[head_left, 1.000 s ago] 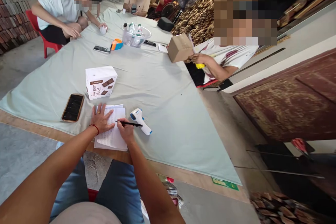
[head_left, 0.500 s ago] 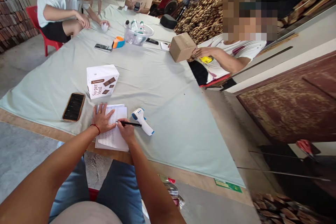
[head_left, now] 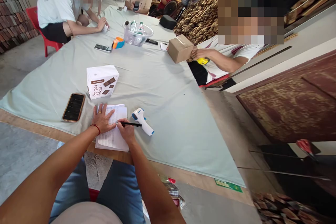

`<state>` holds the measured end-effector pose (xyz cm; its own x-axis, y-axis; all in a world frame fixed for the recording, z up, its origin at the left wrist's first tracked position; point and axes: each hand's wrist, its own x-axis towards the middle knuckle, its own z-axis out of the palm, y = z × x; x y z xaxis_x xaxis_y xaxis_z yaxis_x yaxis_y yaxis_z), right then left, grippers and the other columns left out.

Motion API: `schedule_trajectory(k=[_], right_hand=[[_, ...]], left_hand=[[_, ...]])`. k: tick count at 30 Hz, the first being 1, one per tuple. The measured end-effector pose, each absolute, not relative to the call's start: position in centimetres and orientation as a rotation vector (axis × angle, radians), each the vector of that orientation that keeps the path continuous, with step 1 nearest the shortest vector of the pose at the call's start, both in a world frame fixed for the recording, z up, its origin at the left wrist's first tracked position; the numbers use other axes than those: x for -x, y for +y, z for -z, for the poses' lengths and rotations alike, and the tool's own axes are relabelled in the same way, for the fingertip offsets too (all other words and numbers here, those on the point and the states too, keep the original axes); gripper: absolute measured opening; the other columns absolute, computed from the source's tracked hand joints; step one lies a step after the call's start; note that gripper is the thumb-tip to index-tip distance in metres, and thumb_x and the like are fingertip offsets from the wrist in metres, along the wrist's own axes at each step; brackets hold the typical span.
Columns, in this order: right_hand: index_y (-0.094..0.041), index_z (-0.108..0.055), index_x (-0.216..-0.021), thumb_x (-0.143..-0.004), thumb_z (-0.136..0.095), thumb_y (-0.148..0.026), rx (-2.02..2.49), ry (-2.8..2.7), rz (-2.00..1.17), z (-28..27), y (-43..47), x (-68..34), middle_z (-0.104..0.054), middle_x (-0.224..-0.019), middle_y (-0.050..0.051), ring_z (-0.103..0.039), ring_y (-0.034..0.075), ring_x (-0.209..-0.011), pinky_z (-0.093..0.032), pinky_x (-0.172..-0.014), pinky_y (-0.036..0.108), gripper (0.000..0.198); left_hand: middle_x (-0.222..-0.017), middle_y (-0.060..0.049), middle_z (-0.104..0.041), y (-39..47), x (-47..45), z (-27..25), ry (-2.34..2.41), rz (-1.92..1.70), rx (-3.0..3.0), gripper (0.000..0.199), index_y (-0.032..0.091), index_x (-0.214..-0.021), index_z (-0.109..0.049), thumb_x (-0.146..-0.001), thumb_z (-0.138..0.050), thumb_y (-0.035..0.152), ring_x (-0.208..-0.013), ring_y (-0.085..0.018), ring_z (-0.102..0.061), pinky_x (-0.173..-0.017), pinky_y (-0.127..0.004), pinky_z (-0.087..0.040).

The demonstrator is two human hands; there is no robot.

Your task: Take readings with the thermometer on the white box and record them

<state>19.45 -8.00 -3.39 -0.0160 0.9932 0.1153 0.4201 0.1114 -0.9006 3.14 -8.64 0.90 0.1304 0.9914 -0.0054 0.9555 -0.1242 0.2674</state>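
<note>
Several sheets of white paper (head_left: 115, 141) lie in a stack at the table's near edge, covered in rows of small writing I cannot read. My left hand (head_left: 103, 119) rests flat on the sheets with its fingers spread, a ring and a red cord bracelet on it. In my right hand (head_left: 126, 131) a black pen (head_left: 133, 124) is gripped, its tip touching the paper close to my left fingers. Just right of the stack lies a white and blue infrared thermometer (head_left: 143, 121). Behind the papers stands a white box (head_left: 102, 81) printed "Su-per Meal".
A phone (head_left: 74, 107) lies left of the papers. Farther back are another phone (head_left: 103, 48), an orange and blue object (head_left: 118, 43) and a clear basin (head_left: 138, 36) of bottles. A person at right holds a cardboard box (head_left: 180, 49); others sit around the cloth-covered table (head_left: 168, 112).
My hands and the pen look almost unmoved. The person at left has leaned forward and brought both hands together on a white item. At right, the cardboard box has shifted slightly left.
</note>
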Motion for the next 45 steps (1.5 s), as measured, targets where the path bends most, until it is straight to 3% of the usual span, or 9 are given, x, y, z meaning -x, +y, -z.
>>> schedule_trajectory(k=[45], right_hand=[[-0.023, -0.062, -0.075, -0.073, -0.05, -0.037, 1.412, -1.561, -0.83, 3.73, -7.93, -19.64, -0.069, -0.073, 0.003, -0.066, 0.021, -0.072, -0.054, -0.077, 0.036, 0.018]], left_hand=[[-0.16, -0.016, -0.028, -8.59, -3.12, -0.39, 1.939, -0.321, -2.227, 0.076, 0.028, -0.144, -0.05, -0.077, -0.064, 0.06, -0.148, -0.045, -0.018, -0.116, -0.068, -0.007]])
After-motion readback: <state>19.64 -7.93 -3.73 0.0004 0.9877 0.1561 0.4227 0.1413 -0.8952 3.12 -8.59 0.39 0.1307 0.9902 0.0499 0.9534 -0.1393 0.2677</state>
